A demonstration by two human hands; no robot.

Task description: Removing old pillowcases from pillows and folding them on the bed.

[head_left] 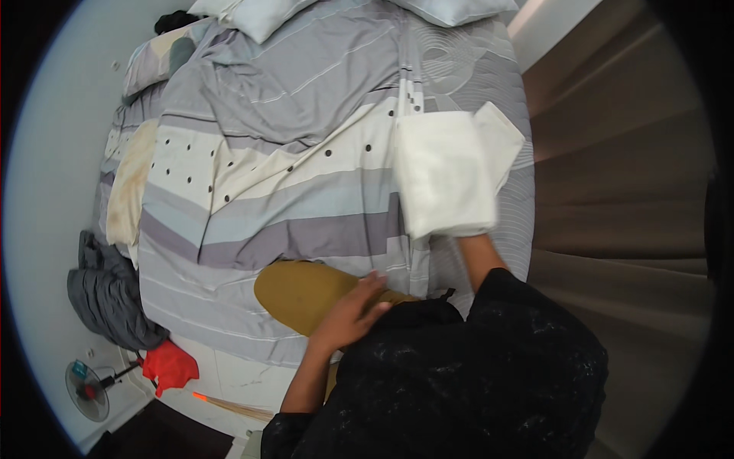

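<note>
Bed (306, 153) | left hand (353, 310) spread on mustard cloth (302, 291) | right hand apparently hidden under white cloth (447, 172)

Bed (489, 252) fills most of the view, covered by a rumpled duvet (306, 153) in grey, pale blue and cream bands with dark dots. Left hand (353, 310) rests flat on a mustard-coloured cloth (302, 294) at the near edge. Beyond it to the right, a folded white cloth (451, 172) covers the right hand; can't tell if it touches the duvet. Pillows (256, 15) at the far end, well apart from both hands. Floor (229, 375) left of the left hand: grey garment heap (107, 294), red bag (170, 367), small fan (86, 390).
</note>
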